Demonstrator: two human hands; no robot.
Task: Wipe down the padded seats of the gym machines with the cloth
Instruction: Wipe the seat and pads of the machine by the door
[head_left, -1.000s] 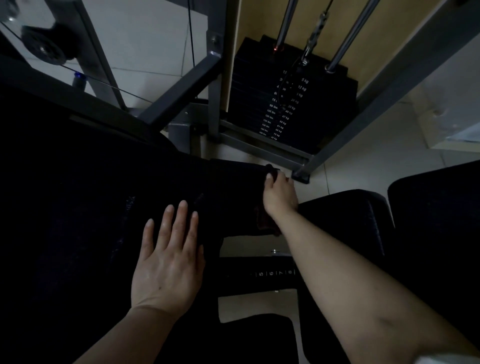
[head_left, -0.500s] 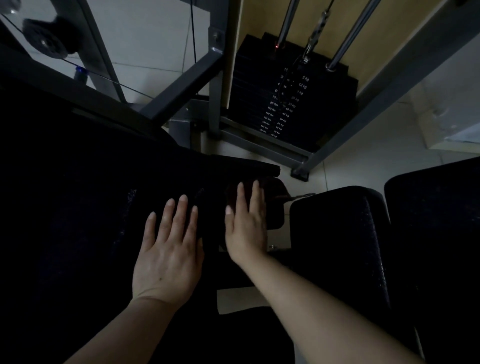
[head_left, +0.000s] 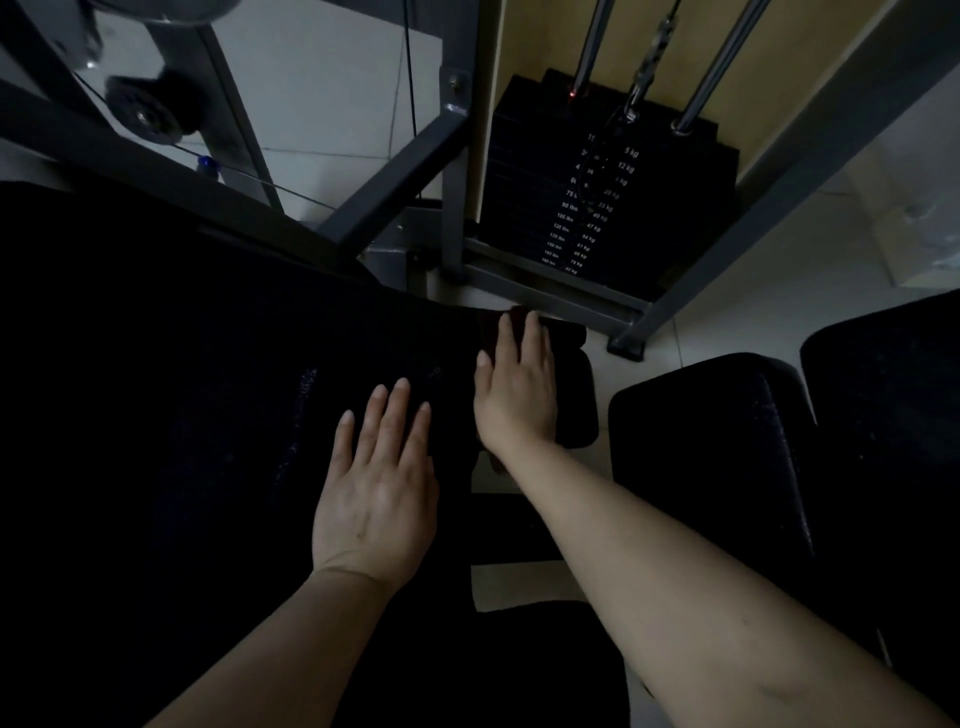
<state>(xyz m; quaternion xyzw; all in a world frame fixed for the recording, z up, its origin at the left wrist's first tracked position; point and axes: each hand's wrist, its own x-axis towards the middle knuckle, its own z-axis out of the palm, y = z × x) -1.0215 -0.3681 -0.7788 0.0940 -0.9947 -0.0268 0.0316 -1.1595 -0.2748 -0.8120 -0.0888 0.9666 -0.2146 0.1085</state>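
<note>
A wide black padded seat (head_left: 197, 415) fills the left half of the head view. My left hand (head_left: 376, 493) lies flat on it with fingers spread and holds nothing. My right hand (head_left: 514, 395) presses palm-down on a dark maroon cloth (head_left: 574, 400) at the seat's far right corner. The cloth sticks out past my fingertips and to the right of my palm. Most of it is hidden under my hand and hard to make out in the dim light.
A second black pad (head_left: 701, 457) sits to the right across a gap of tiled floor, and another pad (head_left: 883, 415) lies beyond it. Ahead stands the weight stack (head_left: 587, 208) within grey steel frame bars (head_left: 395, 182). A pulley (head_left: 145, 111) and cable are at the upper left.
My right hand went from gripping the cloth at the far corner to lying flat on it. It slid toward me, then pushed away again. The left hand stayed in place.
</note>
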